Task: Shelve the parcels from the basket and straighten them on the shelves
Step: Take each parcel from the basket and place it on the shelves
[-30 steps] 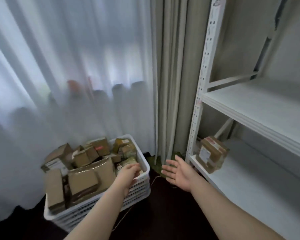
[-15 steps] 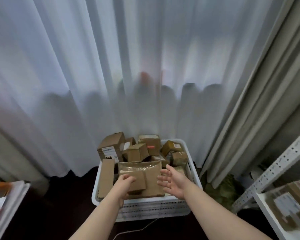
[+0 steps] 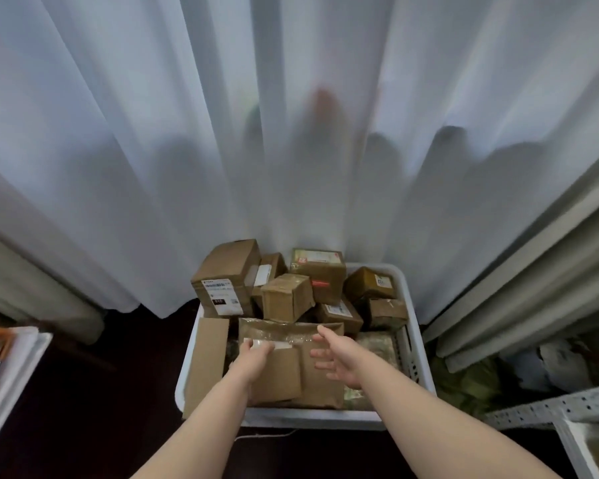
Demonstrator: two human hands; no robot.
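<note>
Low centre, the left hand (image 3: 253,357) curls its fingers over a flat brown parcel (image 3: 281,375) in the white basket (image 3: 312,419), the right hand (image 3: 338,359) beside it spread, holding nothing

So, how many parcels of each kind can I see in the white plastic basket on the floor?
Box-shaped brown cardboard parcels: 7
Flat brown parcels: 3
Pale green patterned packet: 1
Total: 11 visible in the white plastic basket; others may lie hidden beneath.
</note>
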